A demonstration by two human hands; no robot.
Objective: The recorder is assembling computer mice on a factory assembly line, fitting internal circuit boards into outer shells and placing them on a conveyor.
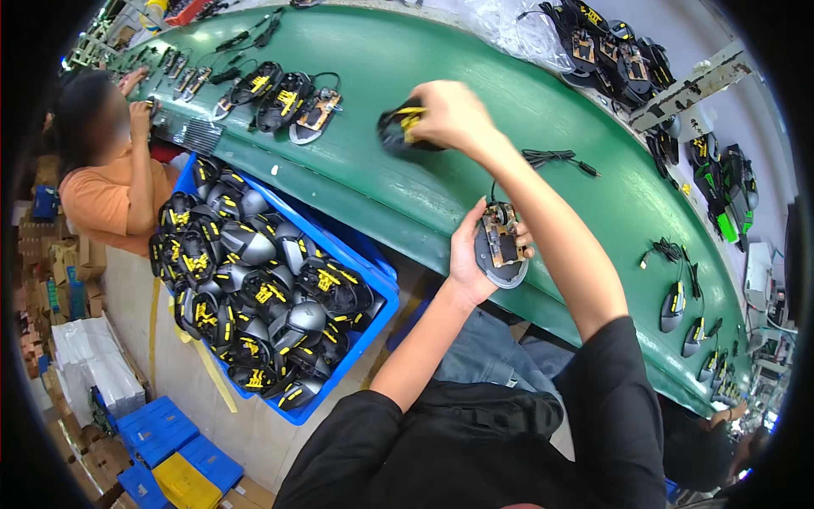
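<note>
My left hand (473, 259) is wrapped around a computer mouse base (502, 246) with its circuit board bare, just over the near edge of the green bench. A black cable (555, 159) lies on the bench beyond it. Out over the bench, my right hand (448, 117) grips a black mouse top shell (405, 127) with yellow parts inside; it is a little blurred. To the left of that shell, several open mouse bases (315, 114) and black shells (286, 100) lie in a row with their cables.
A blue crate (339, 360) full of mouse shells stands below the bench at left. A person in an orange top (106, 199) works at far left. Assembled mice (672, 307) lie at right. Mouse parts (623, 64) and a clear plastic bag (517, 34) sit along the far side.
</note>
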